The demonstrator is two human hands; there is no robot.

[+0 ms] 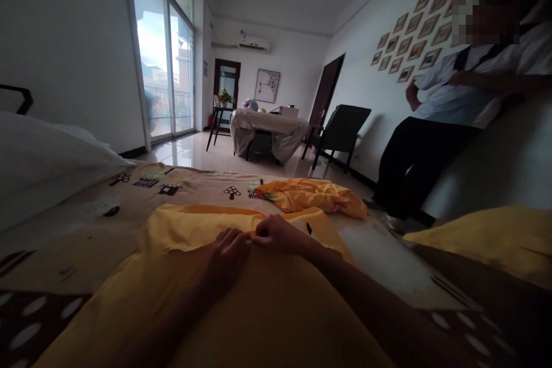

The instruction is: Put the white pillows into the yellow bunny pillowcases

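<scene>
Two hands: left hand (227, 242) and right hand (273, 234) close together, fingers pinched on yellow cloth (181, 231).
Yellow cloth: spread over patterned bedsheet (202, 183).
Orange cloth (310, 194): crumpled, beyond right hand.
Person (452, 89): upright, near picture-hung wall (366, 23).

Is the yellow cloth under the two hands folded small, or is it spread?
Spread: the yellow cloth lies wide over the patterned sheet and reaches the picture's bottom edge.

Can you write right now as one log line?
left hand: curled at yellow cloth edge | right hand: pinching that edge | beyond: orange cloth | by wall: person
</scene>
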